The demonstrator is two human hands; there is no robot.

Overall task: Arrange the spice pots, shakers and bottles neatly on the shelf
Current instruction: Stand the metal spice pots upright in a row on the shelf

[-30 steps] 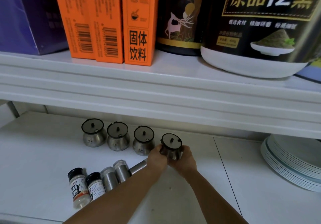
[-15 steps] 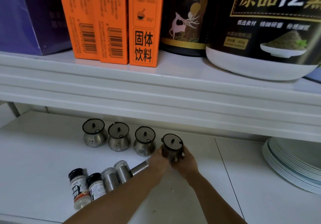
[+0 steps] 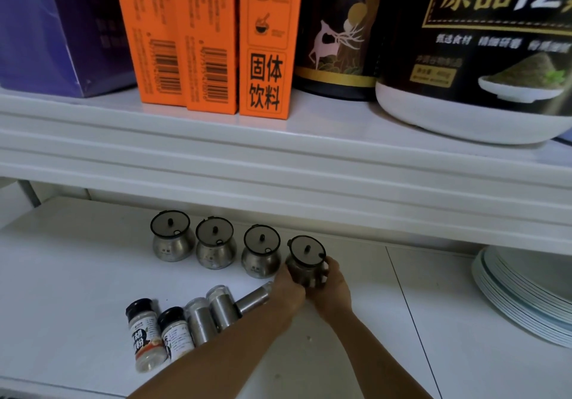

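Note:
Three steel spice pots with dark lids stand in a row on the lower white shelf [image 3: 77,275]: the left pot [image 3: 171,237], the middle pot [image 3: 214,244] and the right pot [image 3: 261,251]. A fourth steel spice pot [image 3: 305,258] sits at the right end of the row. My left hand [image 3: 289,290] and my right hand [image 3: 332,290] both grip its body. In front lie two black-capped spice bottles [image 3: 144,333] [image 3: 175,332] and three steel shakers [image 3: 198,319] [image 3: 223,307] [image 3: 253,298]; my left forearm covers their lower ends.
A stack of white plates [image 3: 520,299] sits at the right of the lower shelf. The upper shelf [image 3: 278,157] overhangs close above and holds a purple box [image 3: 58,27], orange boxes [image 3: 204,36], a dark tin [image 3: 337,30] and a large black tub [image 3: 483,49].
Both hands have slid the fourth pot slightly back and to the left, closer to the third pot and into line with the row. The other pots, bottles and shakers have not moved.

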